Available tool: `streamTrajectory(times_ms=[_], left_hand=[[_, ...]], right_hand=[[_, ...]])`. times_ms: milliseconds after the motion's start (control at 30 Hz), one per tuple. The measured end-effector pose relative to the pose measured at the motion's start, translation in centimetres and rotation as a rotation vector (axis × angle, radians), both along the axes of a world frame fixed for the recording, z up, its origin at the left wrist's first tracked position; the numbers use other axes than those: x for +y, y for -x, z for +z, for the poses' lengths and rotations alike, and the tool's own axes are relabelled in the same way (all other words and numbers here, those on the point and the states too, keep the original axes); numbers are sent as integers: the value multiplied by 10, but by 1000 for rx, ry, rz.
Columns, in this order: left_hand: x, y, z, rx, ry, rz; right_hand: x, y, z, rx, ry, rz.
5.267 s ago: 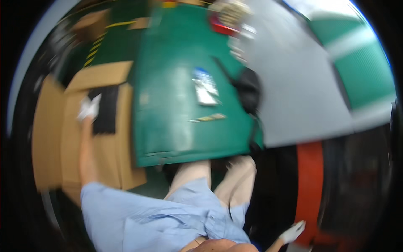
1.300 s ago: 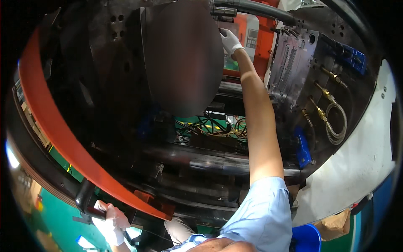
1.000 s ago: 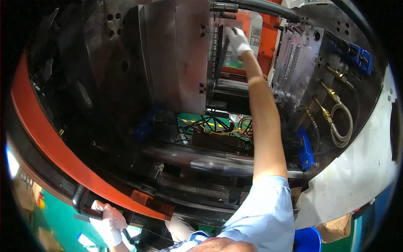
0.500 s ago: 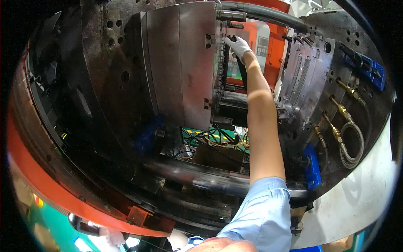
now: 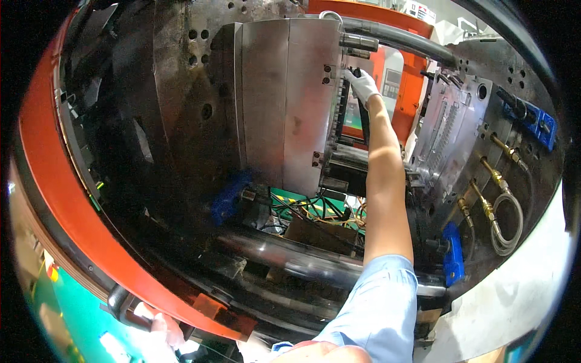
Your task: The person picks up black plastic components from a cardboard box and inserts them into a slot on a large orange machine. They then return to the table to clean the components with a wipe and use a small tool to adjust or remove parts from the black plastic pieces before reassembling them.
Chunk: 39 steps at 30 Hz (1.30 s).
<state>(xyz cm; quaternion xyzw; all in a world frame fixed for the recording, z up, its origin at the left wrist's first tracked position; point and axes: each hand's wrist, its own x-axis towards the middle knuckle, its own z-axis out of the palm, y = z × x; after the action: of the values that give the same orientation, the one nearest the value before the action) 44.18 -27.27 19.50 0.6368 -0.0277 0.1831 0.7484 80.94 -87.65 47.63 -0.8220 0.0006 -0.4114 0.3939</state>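
Note:
My right hand (image 5: 364, 88), in a white glove, reaches deep between the two halves of a metal mould. Its fingers are closed on a long black strip-like part (image 5: 365, 124), which hangs down beside my wrist, close to the face of the left mould half (image 5: 290, 103). Much of the strip hides behind my hand and forearm; its exact kind does not show. At the lower left, my left hand (image 5: 166, 331), pale and overexposed, has its fingers at the black handle (image 5: 121, 305) of an orange machine door (image 5: 91, 242) and seems to grip it.
The right mould half (image 5: 445, 124) faces the left one, with brass hose fittings (image 5: 496, 175) and a looped clear hose (image 5: 505, 233) beside it. Blue clamps (image 5: 452, 257) hold the mould. A thick steel bar (image 5: 296, 257) crosses below my right arm. Cables (image 5: 321, 209) lie beneath.
The whole view has shifted, so the machine sits further right and lower. My right hand stays by the left mould half with the black strip; my left hand stays at the door handle.

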Motion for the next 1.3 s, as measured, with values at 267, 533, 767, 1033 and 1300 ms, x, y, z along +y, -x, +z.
streamTrajectory(times_ms=[267, 533, 767, 1033, 1300], left_hand=[[1, 1, -4, -1, -4, 11], [-5, 0, 1, 30, -14, 43], [-13, -6, 1, 44, -14, 18], [-21, -3, 6, 48, -25, 12], [-22, 4, 9, -8, -24, -46]], right_hand=[[-18, -13, -2, -45, 93, -35], [-11, -9, -4, -6, 103, -40], [-27, -25, 9, -24, 162, -99], [-47, 28, -5, -33, 14, 99], [-36, 95, -3, -42, -193, 159]])
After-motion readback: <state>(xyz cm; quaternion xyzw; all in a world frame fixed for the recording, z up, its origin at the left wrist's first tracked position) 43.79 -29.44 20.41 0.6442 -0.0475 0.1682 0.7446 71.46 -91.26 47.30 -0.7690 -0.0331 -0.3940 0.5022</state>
